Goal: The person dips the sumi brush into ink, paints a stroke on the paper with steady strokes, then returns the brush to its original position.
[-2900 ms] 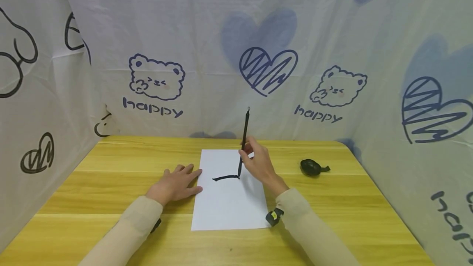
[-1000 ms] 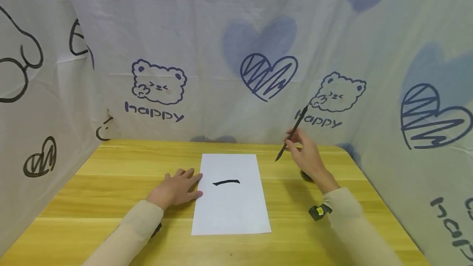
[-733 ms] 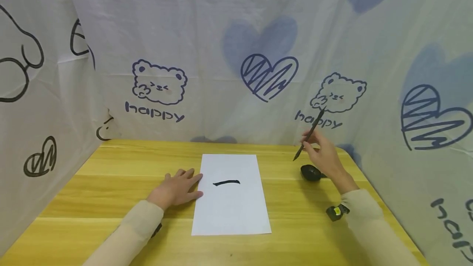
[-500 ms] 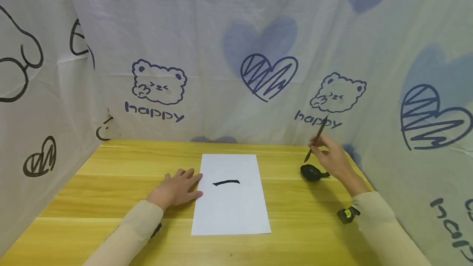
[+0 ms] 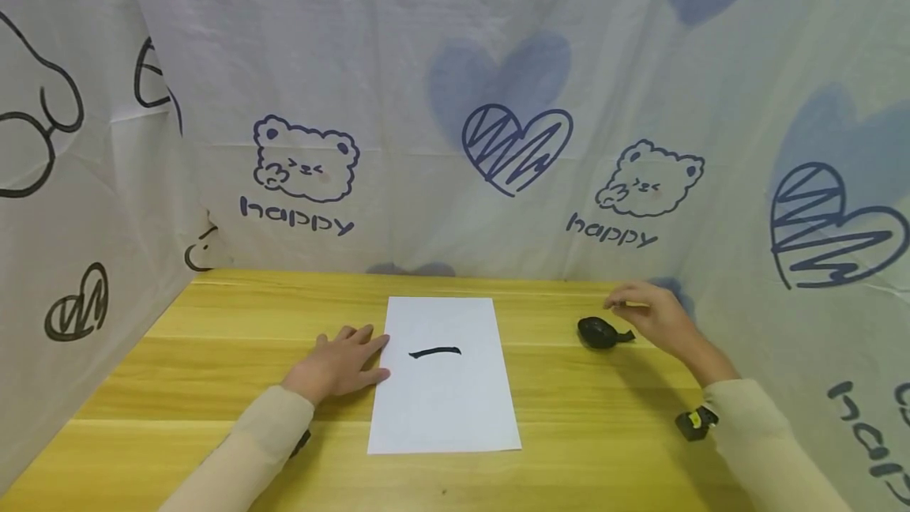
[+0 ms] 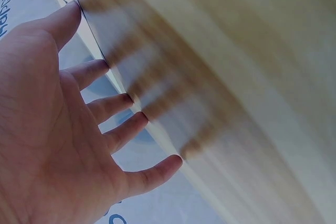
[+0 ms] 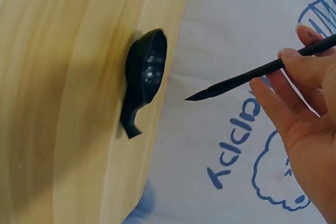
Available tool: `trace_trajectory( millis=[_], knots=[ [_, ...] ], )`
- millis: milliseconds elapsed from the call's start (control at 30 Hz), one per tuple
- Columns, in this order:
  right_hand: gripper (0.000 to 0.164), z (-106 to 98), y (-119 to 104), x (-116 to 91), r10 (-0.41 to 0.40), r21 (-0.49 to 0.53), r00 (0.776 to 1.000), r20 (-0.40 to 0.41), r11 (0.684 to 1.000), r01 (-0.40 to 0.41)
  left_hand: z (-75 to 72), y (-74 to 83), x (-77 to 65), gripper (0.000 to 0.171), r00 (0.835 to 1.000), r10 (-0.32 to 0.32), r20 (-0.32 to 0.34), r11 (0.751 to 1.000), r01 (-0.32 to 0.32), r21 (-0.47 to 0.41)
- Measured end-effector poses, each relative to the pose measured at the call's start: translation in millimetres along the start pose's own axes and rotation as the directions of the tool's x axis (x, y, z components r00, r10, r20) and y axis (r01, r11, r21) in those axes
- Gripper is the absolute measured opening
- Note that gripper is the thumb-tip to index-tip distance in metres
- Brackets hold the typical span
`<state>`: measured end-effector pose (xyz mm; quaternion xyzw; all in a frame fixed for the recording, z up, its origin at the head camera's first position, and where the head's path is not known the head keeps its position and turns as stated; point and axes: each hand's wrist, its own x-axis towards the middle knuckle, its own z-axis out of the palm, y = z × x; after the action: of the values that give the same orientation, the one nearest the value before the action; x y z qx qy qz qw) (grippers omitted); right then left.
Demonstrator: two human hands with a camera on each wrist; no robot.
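A writing brush (image 7: 241, 81) with a dark pointed tip is pinched between the thumb and fingers of my right hand (image 5: 664, 322). In the right wrist view its tip hangs clear of a small black ink dish (image 7: 147, 72) with a short handle; in the head view the brush can hardly be made out. My left hand (image 5: 334, 366) lies with fingers spread, its fingertips at the left edge of a white sheet of paper (image 5: 444, 409). One black horizontal stroke (image 5: 435, 352) marks the sheet.
A yellow wood-grain table (image 5: 554, 449) carries everything, with the ink dish right of the paper. White cloth (image 5: 405, 212) printed with hearts and bears hangs behind and on both sides. Each wrist wears a small black device, the right one (image 5: 695, 423) showing more.
My right hand has lifted the brush off the paper after the stroke and carried it right, past the ink dish. The left hand stays at the paper's edge.
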<state>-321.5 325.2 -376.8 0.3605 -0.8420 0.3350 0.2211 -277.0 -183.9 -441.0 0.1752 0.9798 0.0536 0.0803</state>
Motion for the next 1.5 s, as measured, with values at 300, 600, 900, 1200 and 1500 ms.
trace_trajectory(
  millis=[300, 600, 900, 1200, 1500],
  knots=[
    [0.034, -9.4, 8.2, -12.8, -0.084, -0.141, 0.996, 0.021, 0.986, 0.086, 0.9, -1.2, 0.7, 0.072, 1.0, 0.0, -0.004, 1.0, 0.0, 0.002],
    [0.037, -11.7, 15.2, -28.2, -0.148, -0.261, 0.985, 0.085, 0.951, 0.165, -0.2, -0.6, 0.2, 0.072, 1.0, -0.001, 0.002, 1.0, 0.001, 0.001],
    [0.045, -1.3, 39.2, -39.0, -0.298, -0.231, 0.938, 0.175, 0.914, 0.333, -2.6, 0.2, -0.5, 0.072, 1.0, 0.003, -0.003, 1.0, -0.003, 0.003],
    [0.04, 8.4, 49.7, -50.9, -0.296, -0.244, 0.923, 0.245, 0.903, 0.355, -2.8, 0.4, -0.2, 0.072, 1.0, 0.004, -0.008, 1.0, -0.004, 0.011],
    [0.039, 15.7, 55.4, -55.5, -0.355, -0.237, 0.903, 0.242, 0.881, 0.409, -0.6, -0.8, -0.1, 0.072, 1.0, 0.001, 0.001, 1.0, -0.001, 0.006]
  ],
)
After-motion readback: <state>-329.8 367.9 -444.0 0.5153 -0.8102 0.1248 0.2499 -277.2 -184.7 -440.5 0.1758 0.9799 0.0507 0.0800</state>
